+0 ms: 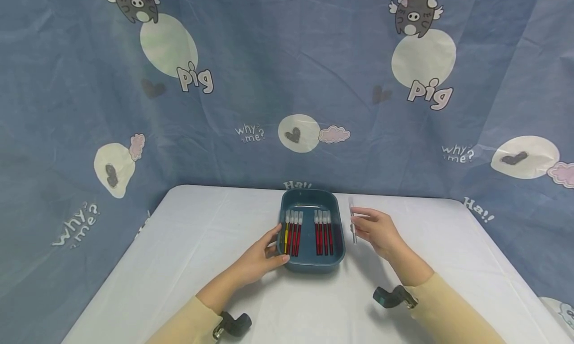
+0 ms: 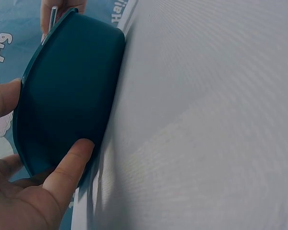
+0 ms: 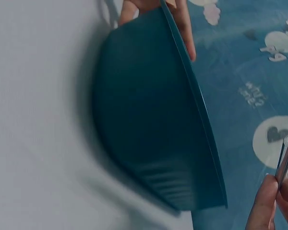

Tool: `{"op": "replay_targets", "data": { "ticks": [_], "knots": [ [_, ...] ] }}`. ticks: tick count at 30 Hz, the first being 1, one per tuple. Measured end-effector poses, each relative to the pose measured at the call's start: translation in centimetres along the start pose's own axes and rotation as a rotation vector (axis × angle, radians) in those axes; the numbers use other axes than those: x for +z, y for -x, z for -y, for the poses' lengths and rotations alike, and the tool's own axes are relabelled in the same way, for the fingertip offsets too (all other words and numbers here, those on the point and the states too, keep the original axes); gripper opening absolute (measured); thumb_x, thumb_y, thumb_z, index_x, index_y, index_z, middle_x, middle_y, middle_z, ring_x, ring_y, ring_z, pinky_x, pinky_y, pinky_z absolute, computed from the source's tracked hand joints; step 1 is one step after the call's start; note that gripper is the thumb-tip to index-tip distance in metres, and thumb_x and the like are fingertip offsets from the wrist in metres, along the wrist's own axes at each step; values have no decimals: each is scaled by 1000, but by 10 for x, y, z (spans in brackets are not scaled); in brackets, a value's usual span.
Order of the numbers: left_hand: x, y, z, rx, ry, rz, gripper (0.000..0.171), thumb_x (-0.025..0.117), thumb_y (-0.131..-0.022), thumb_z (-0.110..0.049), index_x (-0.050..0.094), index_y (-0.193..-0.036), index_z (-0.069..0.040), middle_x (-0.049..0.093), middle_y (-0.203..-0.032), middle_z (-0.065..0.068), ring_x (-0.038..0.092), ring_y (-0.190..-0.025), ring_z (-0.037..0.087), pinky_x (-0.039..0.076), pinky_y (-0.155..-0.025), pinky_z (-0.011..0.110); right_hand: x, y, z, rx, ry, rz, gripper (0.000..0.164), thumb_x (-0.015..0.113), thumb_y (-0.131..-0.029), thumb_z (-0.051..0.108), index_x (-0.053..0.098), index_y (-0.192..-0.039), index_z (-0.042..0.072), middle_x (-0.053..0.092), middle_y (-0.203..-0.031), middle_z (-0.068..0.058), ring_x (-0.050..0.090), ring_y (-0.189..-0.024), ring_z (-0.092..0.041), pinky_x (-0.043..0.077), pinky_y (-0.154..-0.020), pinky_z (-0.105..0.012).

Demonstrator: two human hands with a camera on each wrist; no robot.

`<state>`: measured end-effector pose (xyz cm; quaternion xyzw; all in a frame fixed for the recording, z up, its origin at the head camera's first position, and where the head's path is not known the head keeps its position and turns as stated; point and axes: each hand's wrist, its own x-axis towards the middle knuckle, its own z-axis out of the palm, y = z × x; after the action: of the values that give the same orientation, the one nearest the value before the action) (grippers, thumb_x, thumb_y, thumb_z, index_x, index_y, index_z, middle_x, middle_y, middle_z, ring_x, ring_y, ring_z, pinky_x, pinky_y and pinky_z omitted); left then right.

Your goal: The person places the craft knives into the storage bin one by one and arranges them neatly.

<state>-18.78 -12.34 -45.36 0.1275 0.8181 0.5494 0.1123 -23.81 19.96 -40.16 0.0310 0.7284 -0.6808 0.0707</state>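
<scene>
A blue-green plastic bin sits on the white-covered table. My left hand holds its left side, with the thumb against the outer wall near the front corner and the fingers at the rim. Inside lie two rows of slim pens with pale caps: the left row has a yellow pen and several red pens, the right row several red pens. Just outside the bin's right wall, my right hand pinches a greyish, clear-capped pen, held nearly upright with its cap end up.
Bare bin floor separates the two rows. White cloth covers the table, and a blue printed curtain hangs behind its back edge and along the sides. A dark camera mount is strapped at each wrist.
</scene>
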Motion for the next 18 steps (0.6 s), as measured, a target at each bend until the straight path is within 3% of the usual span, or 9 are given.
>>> {"op": "replay_targets", "data": {
  "ticks": [13,18],
  "knots": [
    [0,0,1,-2,9,-1,87,74,-93,-29,22,-161,-16,34,-157,21,42,-139,41,37,-111,55,35,-7,3,20,-8,7,43,63,-97,3,55,-138,-6,60,-122,-23,62,-91,-15,58,-80,-25],
    [-1,-1,2,-4,15,-1,86,74,-93,-30,22,-161,-18,34,-158,20,43,-139,40,37,-110,55,50,-8,6,12,-9,10,40,63,-98,3,57,-137,-3,59,-120,-20,61,-91,-15,58,-80,-24]
  ]
}}
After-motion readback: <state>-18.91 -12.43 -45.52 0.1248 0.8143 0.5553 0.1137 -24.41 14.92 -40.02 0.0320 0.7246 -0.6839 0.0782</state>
